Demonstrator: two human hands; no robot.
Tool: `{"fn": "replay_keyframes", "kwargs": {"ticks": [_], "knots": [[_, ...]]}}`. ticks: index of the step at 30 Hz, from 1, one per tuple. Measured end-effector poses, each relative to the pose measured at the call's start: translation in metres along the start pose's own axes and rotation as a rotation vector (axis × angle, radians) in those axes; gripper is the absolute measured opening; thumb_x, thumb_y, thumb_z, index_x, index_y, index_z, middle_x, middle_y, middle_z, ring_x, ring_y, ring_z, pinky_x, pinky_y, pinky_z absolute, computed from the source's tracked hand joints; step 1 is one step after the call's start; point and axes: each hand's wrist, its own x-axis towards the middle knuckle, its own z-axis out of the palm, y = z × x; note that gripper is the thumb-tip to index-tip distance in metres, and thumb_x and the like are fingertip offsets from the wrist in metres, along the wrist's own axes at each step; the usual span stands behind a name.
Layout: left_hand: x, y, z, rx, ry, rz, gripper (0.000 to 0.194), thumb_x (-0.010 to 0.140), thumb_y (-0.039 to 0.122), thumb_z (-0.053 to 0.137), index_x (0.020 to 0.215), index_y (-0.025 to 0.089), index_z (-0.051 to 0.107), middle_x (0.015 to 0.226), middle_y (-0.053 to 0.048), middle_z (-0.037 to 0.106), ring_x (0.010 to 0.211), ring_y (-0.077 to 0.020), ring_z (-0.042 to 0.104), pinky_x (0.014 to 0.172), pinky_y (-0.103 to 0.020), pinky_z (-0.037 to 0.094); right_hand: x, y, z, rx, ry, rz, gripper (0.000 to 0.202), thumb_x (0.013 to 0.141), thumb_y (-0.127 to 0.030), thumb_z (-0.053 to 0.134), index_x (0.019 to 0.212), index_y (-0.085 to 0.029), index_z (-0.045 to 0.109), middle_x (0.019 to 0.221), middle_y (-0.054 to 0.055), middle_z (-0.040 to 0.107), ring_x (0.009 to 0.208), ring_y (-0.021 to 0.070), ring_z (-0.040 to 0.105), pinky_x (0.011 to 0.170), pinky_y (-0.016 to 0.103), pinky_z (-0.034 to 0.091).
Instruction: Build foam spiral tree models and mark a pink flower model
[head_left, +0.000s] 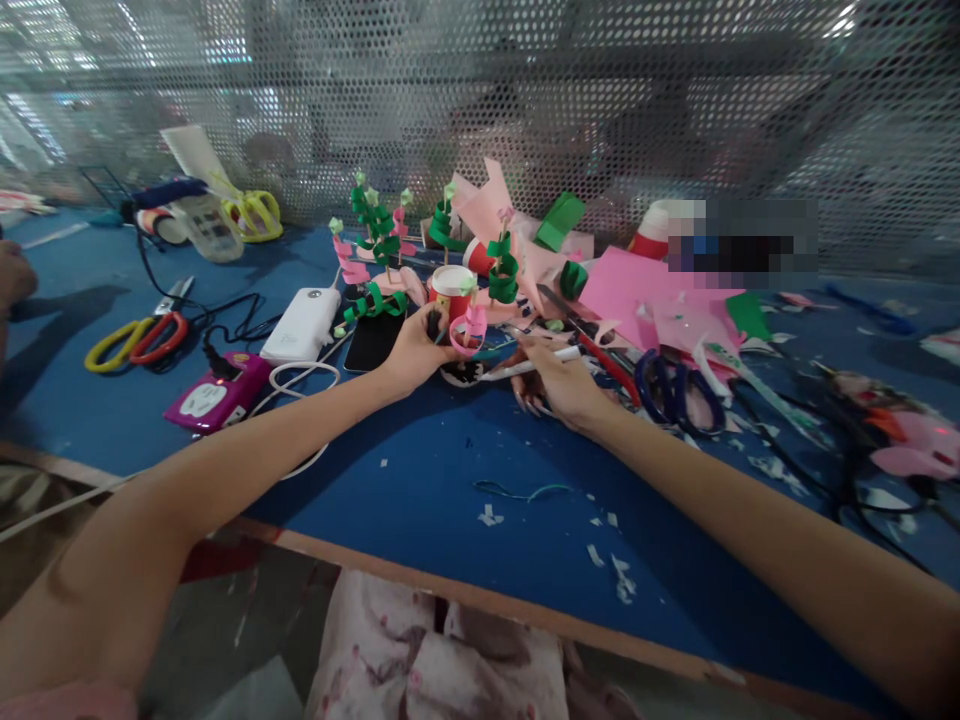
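My left hand (420, 350) is closed round the side of a small round dark piece with a white jagged edge (462, 373); a pink paper curl (471, 332) on a stick rises above it. In my right hand (559, 380) is a white pen (534, 367), its tip touching or close to the right edge of the round piece. Just behind my hands stands a red and white paper cup (451, 285). Green paper spirals (502, 270) and pink ones on sticks surround the cup.
Yellow-and-red scissors (159, 338), a purple power socket (219, 393), a white power bank (303, 324) and a black phone (373, 342) are on the left. Blue-handled scissors (679, 393), pink paper (626, 295) and cables lie right. Behind stands a perforated metal screen (570, 110). A person's hand (15, 272) shows far left.
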Motion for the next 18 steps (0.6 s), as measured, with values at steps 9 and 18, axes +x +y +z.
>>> {"fn": "replay_keyframes", "kwargs": {"ticks": [9, 18], "knots": [[-0.0021, 0.0033, 0.0012, -0.004, -0.013, -0.012, 0.053, 0.041, 0.013, 0.079, 0.063, 0.019, 0.031, 0.059, 0.008, 0.045, 0.056, -0.0071, 0.051, 0.049, -0.023, 0.046, 0.0016, 0.0039, -0.0025, 0.040, 0.123, -0.011, 0.034, 0.074, -0.053, 0.055, 0.070, -0.019, 0.059, 0.036, -0.003, 0.050, 0.024, 0.0095, 0.039, 0.023, 0.021, 0.023], [-0.0007, 0.0016, -0.0007, 0.093, 0.008, 0.035, 0.050, 0.040, 0.011, 0.079, 0.061, 0.018, 0.034, 0.057, 0.008, 0.040, 0.055, -0.0045, 0.041, 0.050, -0.021, 0.039, -0.0011, 0.0018, -0.0022, 0.022, 0.077, 0.001, 0.041, 0.067, -0.057, 0.058, 0.052, -0.019, 0.051, 0.030, -0.001, 0.048, 0.022, 0.0090, 0.037, 0.025, 0.022, 0.022]]}}
